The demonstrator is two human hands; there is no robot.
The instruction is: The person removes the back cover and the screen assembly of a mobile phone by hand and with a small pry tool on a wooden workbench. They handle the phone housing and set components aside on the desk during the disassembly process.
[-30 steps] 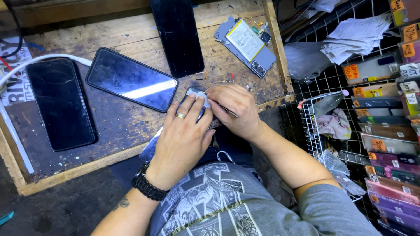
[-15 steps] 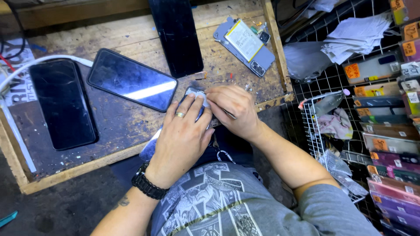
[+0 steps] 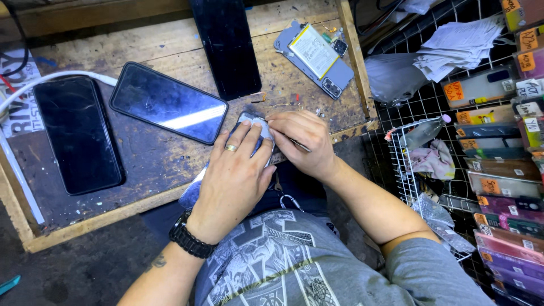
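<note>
- The left hand (image 3: 233, 173) lies flat, fingers spread, pressing down on a phone (image 3: 253, 122) at the wooden table's (image 3: 170, 164) near edge.
- The right hand (image 3: 303, 141) touches the phone's top, pinching a thin tool (image 3: 298, 145).
- Beyond the left hand lie three dark phones: one (image 3: 168, 102), another (image 3: 77, 133), a third (image 3: 226, 45).
- Past the right hand: an opened phone back (image 3: 314, 56).
- The hands hide most of the held phone.

Worktop (image 3: 153, 164): worn wooden board w/ raised edge strips, surface scratched and stained. Dark, grimy floor (image 3: 85, 272) seen below its front edge. White wire rack (image 3: 419, 107) noted at right, w/ wire basket (image 3: 405, 170) attached. Lighting even; bright reflection observed on glossy surfaces.
</note>
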